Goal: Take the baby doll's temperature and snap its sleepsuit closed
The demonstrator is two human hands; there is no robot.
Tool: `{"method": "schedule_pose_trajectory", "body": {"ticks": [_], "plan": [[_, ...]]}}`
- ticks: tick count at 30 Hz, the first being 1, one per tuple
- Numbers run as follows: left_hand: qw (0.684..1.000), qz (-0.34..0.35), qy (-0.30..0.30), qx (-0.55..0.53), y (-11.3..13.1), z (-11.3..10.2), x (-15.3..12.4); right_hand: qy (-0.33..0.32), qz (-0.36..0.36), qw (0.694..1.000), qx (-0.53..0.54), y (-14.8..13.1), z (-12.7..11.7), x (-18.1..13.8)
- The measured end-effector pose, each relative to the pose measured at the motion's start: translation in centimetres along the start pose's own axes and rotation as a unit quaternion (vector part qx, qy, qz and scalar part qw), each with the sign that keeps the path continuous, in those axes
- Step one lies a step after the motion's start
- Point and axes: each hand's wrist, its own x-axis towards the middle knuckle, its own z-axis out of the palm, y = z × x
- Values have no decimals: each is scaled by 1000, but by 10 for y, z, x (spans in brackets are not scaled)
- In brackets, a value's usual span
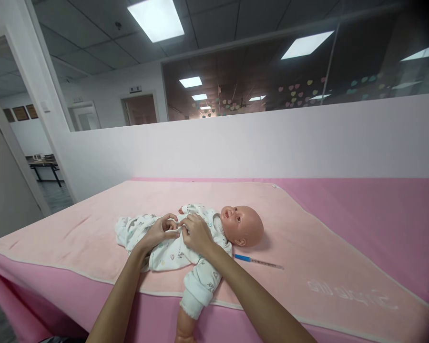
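A baby doll (243,226) lies on its back on a pink towel, its bald head to the right. It wears a white printed top (169,257) and matching trousers (123,228). Over the doll's belly, my left hand (159,232) has curled fingers pinching the edge of the top's front. My right hand (197,232) is closed on the cloth at the chest, just to the right of my left. The exact spot where its fingertips grip is partly hidden. One doll arm (186,325) hangs toward me over the near edge.
Beside the doll's head lies a slim thermometer-like stick (262,263) with a blue end. The pink towel (82,238) covers much of a table draped in darker pink cloth (389,224). Behind stands a low white wall (271,147) with glass above; a doorway is at left.
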Motion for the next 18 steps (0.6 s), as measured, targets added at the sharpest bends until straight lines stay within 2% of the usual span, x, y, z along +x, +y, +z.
{"method": "schedule_pose_trajectory", "body": {"ticks": [5, 11, 18], "plan": [[999, 27, 6, 22, 0, -1, 1, 0, 7, 1000, -5, 1, 1, 0], [999, 25, 11, 46, -1, -1, 1, 6, 12, 1000, -3, 1, 2, 0], [998, 50, 8, 23, -3, -1, -1, 13, 12, 1000, -4, 0, 1, -1]]}}
